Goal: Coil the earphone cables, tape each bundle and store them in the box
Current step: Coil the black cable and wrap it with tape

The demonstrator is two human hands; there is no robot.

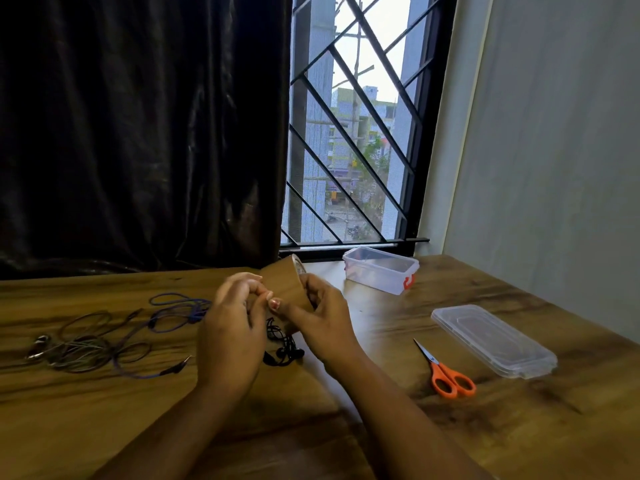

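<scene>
Two grips meet on the tape (280, 282): our right grip (325, 317) curls round it, our left grip (232, 327) pinches its face. Earphones (284, 355) lie just beneath them on the table (381, 427).

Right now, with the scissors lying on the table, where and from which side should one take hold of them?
Grip the orange handles of the scissors, coming from above on the near side. They lie flat and closed on the table, loops toward the person, tip pointing away to the left. The right hand is nearer but holds the tape.
</scene>
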